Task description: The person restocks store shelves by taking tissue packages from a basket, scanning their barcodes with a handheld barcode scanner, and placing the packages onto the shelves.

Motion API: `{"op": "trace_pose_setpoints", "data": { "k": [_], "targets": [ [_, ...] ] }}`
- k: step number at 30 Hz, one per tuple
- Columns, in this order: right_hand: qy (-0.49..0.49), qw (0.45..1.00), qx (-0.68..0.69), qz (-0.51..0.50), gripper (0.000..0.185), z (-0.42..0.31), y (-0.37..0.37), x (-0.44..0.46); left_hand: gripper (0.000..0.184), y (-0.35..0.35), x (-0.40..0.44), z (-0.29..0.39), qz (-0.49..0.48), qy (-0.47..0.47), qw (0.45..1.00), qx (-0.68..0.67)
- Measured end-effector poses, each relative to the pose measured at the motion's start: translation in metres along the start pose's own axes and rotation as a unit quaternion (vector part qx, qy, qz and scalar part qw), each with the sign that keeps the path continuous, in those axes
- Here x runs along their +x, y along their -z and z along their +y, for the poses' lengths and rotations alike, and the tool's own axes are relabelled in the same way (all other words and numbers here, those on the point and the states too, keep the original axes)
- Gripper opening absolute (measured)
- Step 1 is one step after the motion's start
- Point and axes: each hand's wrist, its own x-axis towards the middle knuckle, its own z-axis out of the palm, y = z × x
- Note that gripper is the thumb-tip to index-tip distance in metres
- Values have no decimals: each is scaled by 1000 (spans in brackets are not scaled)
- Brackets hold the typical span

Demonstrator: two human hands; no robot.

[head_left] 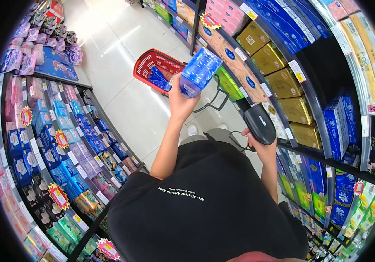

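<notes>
My left hand [182, 99] is closed around a blue plastic-wrapped tissue pack [202, 70], raised in front of my body. Below it on the floor stands a red shopping basket [144, 81] with blue packs [159, 78] inside; the tissue pack hides part of its near end. A black bar-shaped handle [217, 105] extends beside the basket. In my right hand [261, 147], near the right-hand shelf, is a black handheld scanner [260, 123] with its rounded head facing up. A thin dark cord [236, 143] loops by that hand. Some right-hand fingers are hidden beneath the scanner.
Shelves of small coloured packs [61, 148] line my left. On my right, shelves hold gold boxes [283, 83], blue packs [340, 122] and pink packs [224, 17]. Between them runs a pale tiled floor [117, 87]. Purple pouches [26, 56] lie piled at the far left.
</notes>
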Motion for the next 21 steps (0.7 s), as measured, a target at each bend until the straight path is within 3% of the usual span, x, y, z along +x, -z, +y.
{"op": "trace_pose_setpoints", "data": {
  "k": [9,11,12,13,15,17,20,21],
  "targets": [
    [-28,999,25,11,28,-7,-12,4,56,-3,-2,-2,-38,49,997,54],
    [-17,1000,14,20,30,0,-9,3,61,-5,-1,4,-52,106,961,-250],
    [-6,1000,4,27,32,2,-9,1,66,1,3,7,-95,128,944,-290],
    [-9,1000,5,27,32,2,-7,0,72,0,0,14,-115,155,873,-448],
    [17,999,30,27,35,-8,-5,3,75,5,-1,15,-137,184,771,-594],
    [29,998,32,38,36,-11,-3,2,81,9,6,16,-132,146,763,-616],
    [51,997,22,51,37,-13,1,1,81,23,16,7,-163,186,698,-672],
    [52,997,22,51,37,-13,2,1,80,24,18,-6,-149,160,700,-680]
  ]
}}
